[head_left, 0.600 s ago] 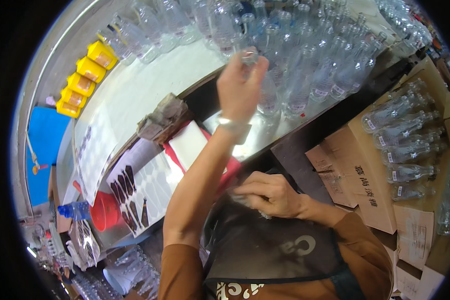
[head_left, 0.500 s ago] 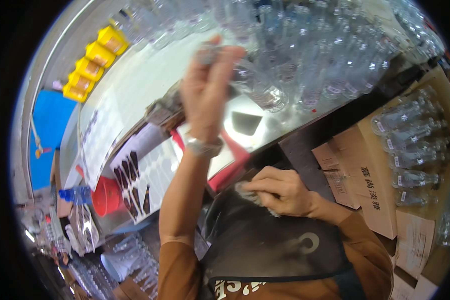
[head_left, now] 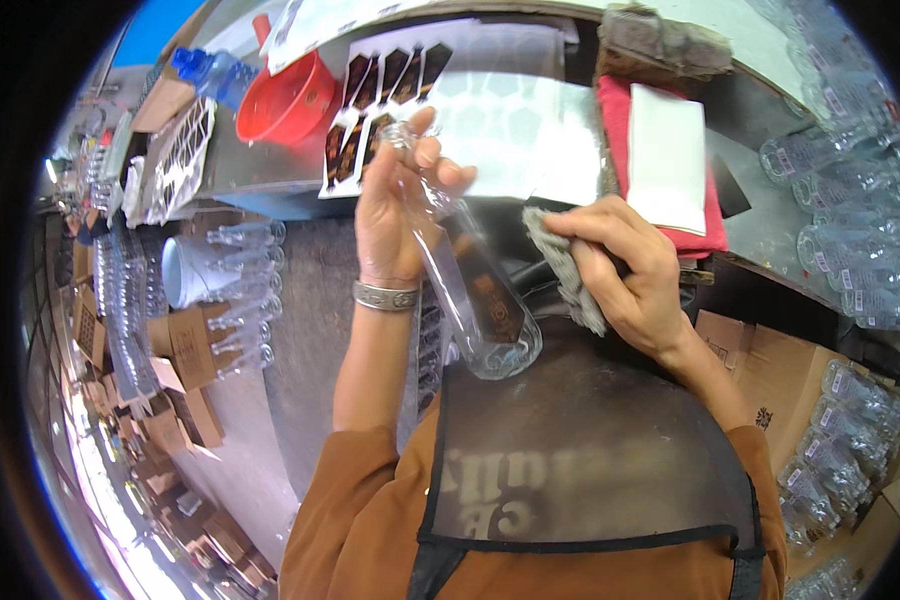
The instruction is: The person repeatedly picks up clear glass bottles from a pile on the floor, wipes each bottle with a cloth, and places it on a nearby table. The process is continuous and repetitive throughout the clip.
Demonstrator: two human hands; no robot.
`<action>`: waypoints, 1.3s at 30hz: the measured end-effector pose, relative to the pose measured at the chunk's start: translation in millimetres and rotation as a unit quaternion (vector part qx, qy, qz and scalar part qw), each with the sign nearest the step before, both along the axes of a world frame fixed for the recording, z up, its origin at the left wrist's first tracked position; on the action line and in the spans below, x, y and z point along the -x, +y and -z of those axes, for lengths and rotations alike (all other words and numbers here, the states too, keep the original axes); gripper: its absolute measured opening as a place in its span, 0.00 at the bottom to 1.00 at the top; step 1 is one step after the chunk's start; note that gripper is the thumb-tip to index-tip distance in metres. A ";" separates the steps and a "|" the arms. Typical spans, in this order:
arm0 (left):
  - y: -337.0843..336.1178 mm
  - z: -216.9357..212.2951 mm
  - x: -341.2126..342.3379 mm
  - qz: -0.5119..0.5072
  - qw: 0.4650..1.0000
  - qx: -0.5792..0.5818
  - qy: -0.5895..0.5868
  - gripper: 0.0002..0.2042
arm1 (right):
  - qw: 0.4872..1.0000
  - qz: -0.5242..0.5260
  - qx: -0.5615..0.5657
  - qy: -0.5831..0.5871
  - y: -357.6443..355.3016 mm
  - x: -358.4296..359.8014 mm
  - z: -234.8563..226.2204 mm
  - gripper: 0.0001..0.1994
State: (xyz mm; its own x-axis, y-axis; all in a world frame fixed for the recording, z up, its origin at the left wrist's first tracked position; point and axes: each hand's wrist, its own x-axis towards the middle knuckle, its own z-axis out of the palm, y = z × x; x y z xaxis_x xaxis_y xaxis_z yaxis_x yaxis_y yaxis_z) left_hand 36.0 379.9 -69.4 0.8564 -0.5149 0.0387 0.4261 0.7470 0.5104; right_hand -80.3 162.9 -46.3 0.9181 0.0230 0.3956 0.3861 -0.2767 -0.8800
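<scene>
My left hand (head_left: 390, 225) is closed round the neck of a clear bottle (head_left: 458, 300), which slants down to the right with its base toward my apron. A dark patch like a label shows on the bottle's lower side. In my right hand (head_left: 630, 270), a crumpled grey cloth (head_left: 562, 262) is pinched between thumb and fingers, a little right of the bottle and apart from it. Beyond the left hand lies a sheet of dark, pointed stickers (head_left: 400, 75), beside a pale sheet with outlines of the same shape (head_left: 520, 100).
A red bowl (head_left: 280, 105) and a blue-tinted plastic bottle (head_left: 210, 75) stand at the far left. White paper (head_left: 667, 160) lies on a red cloth (head_left: 615, 130) at the bench edge. Clear bottles (head_left: 850, 230) crowd the right; a cardboard box (head_left: 735, 345) is below.
My left hand has come back from the rows of bottles with one bottle, now held before my apron. The view has turned left. The right hand still grips the cloth.
</scene>
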 end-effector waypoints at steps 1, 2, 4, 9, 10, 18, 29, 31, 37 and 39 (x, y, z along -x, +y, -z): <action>1.2 7.6 7.3 0.001 1.000 0.016 0.020 0.27 | 1.000 -0.009 -0.006 0.005 7.7 -6.6 4.2 0.15; 4.0 16.1 11.4 0.017 0.998 0.042 0.042 0.26 | 1.000 -0.022 -0.002 0.016 14.4 -11.6 4.1 0.14; 6.7 24.3 17.6 0.006 0.995 0.063 0.071 0.26 | 0.999 -0.036 0.018 -0.009 29.2 -17.3 1.3 0.14; 21.3 25.5 18.8 -0.002 0.996 0.043 0.076 0.25 | 0.969 -0.061 0.186 -0.149 61.6 -25.1 3.0 0.22; 22.9 25.3 18.4 -0.005 0.997 0.036 0.071 0.25 | 0.968 -0.058 0.208 -0.130 65.9 -24.0 2.3 0.22; 29.0 31.7 22.5 -0.005 0.995 0.069 0.079 0.25 | 0.985 -0.049 0.159 -0.055 66.9 -13.9 21.0 0.22; 26.8 31.7 24.6 -0.007 0.996 0.008 0.088 0.25 | 0.974 -0.039 0.205 -0.090 71.6 -15.1 4.7 0.19; 25.7 33.8 24.5 0.002 0.995 0.030 0.092 0.24 | 0.979 -0.026 0.191 -0.060 69.9 -11.9 11.0 0.18; 22.4 35.1 22.4 0.015 0.994 0.039 0.099 0.24 | 0.988 0.010 0.140 -0.067 66.0 -13.9 10.3 0.19; 21.6 34.5 22.4 0.015 0.994 0.038 0.098 0.24 | 0.978 -0.033 0.168 -0.118 67.4 -18.8 5.4 0.22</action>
